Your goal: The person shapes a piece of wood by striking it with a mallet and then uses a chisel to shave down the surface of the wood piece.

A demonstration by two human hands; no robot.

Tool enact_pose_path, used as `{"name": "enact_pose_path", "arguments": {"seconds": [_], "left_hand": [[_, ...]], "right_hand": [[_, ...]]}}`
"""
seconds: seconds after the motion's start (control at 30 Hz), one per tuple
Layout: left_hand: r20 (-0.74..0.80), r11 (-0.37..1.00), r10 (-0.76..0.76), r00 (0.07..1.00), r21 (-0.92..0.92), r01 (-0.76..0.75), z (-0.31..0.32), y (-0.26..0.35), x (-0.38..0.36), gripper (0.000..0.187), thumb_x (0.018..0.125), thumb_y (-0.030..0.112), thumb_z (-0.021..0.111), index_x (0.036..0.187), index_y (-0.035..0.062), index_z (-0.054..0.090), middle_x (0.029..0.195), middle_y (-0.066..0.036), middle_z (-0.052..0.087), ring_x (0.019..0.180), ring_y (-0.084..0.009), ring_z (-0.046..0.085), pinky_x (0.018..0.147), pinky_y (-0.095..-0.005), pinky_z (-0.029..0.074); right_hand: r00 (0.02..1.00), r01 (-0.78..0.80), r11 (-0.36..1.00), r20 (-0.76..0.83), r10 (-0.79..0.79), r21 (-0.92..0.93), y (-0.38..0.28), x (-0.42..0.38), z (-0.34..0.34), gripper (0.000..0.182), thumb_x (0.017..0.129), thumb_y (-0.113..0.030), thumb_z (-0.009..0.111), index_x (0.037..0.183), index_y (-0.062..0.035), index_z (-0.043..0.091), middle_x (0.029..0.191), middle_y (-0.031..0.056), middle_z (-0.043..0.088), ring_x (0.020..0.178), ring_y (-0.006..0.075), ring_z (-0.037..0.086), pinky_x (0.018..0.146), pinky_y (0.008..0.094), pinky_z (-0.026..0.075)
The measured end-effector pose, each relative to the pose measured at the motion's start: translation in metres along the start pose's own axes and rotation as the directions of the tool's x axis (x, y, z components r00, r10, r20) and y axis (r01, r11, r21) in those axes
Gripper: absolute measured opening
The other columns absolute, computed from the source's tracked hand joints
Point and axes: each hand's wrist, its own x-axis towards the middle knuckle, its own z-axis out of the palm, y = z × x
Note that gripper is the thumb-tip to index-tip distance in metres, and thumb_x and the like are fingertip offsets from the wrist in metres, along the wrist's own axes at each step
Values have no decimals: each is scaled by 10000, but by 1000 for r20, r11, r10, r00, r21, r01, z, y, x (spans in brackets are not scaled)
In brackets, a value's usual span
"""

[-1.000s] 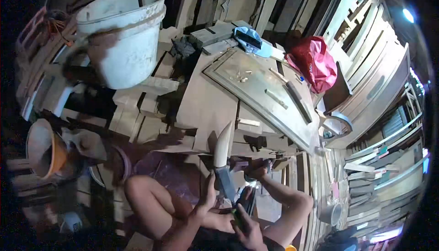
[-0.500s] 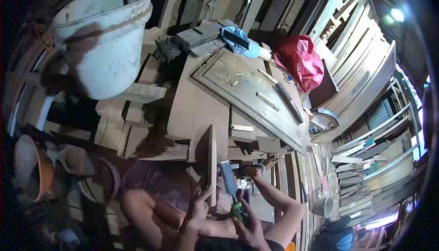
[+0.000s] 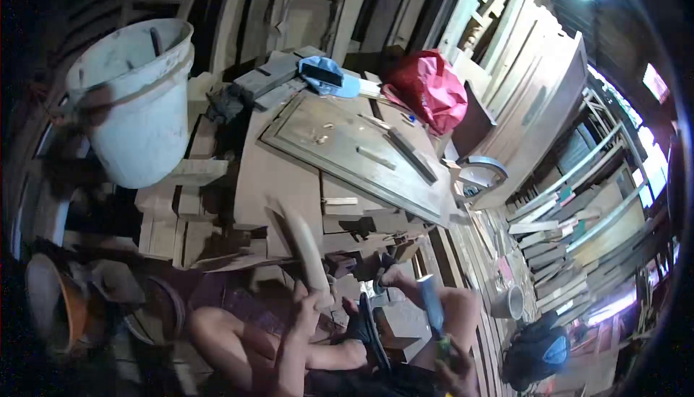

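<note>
My left hand (image 3: 306, 310) is wrapped round the lower end of a curved piece of pale wood (image 3: 309, 249), which stands up in front of my lap and is slightly blurred. Off to the right, my right hand (image 3: 455, 374) grips the green handle of a chisel (image 3: 432, 306). Its broad blade points upward, over my bent leg, apart from the wood. My right fingers are partly dark and blurred. Between my legs sits a wooden block (image 3: 402, 327), beside my foot.
Ahead, a wooden panel (image 3: 347, 126) lies on boards with a dark bar (image 3: 412, 156) and wood scraps on it. Behind are a blue cap (image 3: 329, 78) and a red bag (image 3: 430, 93). A white bucket (image 3: 137, 122) stands left; a backpack (image 3: 535, 354) is at right.
My right hand has carried the chisel to the right, away from the wood. The curved wood has turned and leans left at its top. The whole view has shifted.
</note>
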Motion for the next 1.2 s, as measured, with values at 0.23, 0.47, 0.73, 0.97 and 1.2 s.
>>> {"name": "enact_pose_path", "arguments": {"seconds": [0.23,0.47,0.73,0.97,1.2], "left_hand": [[234,962,-260,937,-22,272,41,31,12,286,820,163,521,1056,24,438,877,-92,537,729,-189,564,458,-379,553],[405,906,-419,812,242,347,55,-19,81,219,886,220,482,966,16,481,795,-103,547,632,-201,555,587,-314,473],[408,898,-435,803,128,421,33,-49,73,313,941,274,348,959,-5,489,718,-103,547,575,-194,550,476,-310,476],[365,899,-433,824,235,369,40,-36,65,332,928,304,345,995,7,479,672,-99,525,492,-195,534,419,-316,456],[220,871,-480,850,232,432,45,-33,74,278,932,313,370,1019,78,491,715,-73,532,460,-184,505,365,-289,412]], "right_hand": [[893,77,929,-389,-226,-362,-81,-26,-128,397,812,-89,600,1188,-10,498,805,23,609,514,113,487,457,286,413],[808,583,415,550,-211,-698,-233,44,-45,347,805,-144,585,1139,-61,545,856,74,610,689,203,547,595,348,451],[904,420,375,347,-250,-826,-215,146,-73,329,719,-140,591,1045,-155,627,848,129,589,809,306,599,714,421,485],[913,398,402,400,-83,-825,-212,164,-45,496,696,-154,583,1190,-188,553,825,166,603,743,342,593,635,442,461],[833,553,353,507,-222,-755,-200,204,-27,522,755,-160,549,1271,-226,499,802,184,608,713,359,602,629,447,476]]}}
